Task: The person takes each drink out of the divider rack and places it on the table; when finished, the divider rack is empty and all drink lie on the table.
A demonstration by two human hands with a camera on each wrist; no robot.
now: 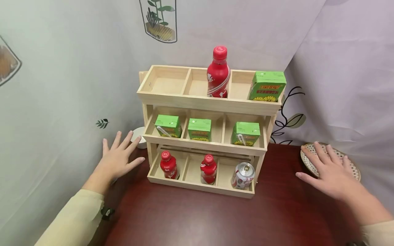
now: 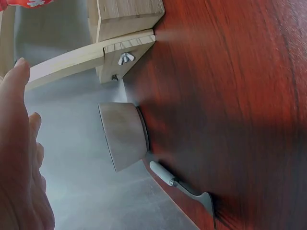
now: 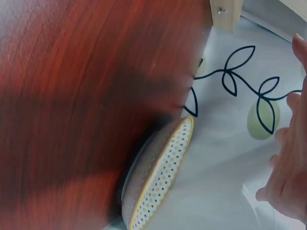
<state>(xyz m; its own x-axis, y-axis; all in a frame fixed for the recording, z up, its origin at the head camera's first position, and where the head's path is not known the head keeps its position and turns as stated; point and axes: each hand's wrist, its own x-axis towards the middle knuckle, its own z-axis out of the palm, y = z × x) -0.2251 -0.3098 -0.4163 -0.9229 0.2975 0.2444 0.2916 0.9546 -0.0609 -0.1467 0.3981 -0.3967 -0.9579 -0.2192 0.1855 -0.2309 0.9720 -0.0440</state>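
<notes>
A three-tier wooden shelf [image 1: 209,106] stands at the back of the dark red table. Left of it my left hand [image 1: 118,159] hovers with fingers spread, holding nothing, near a white bowl [image 2: 123,135]. To the right, my right hand [image 1: 333,171] is spread in the air above a dotted dish [image 3: 160,172], also holding nothing. A large red bottle [image 1: 219,77] and a green carton [image 1: 267,86] occupy the top tier. Three green cartons [image 1: 199,130] sit in the middle tier. Two small red bottles [image 1: 208,171] and a silver can [image 1: 243,176] stand in the bottom tier.
A utensil with a pale handle [image 2: 163,173] lies on the table by the bowl, its far end cut off by shadow. Pale patterned cloth [image 1: 77,68] hangs behind and at both sides. The table top [image 1: 191,215] extends in front of the shelf.
</notes>
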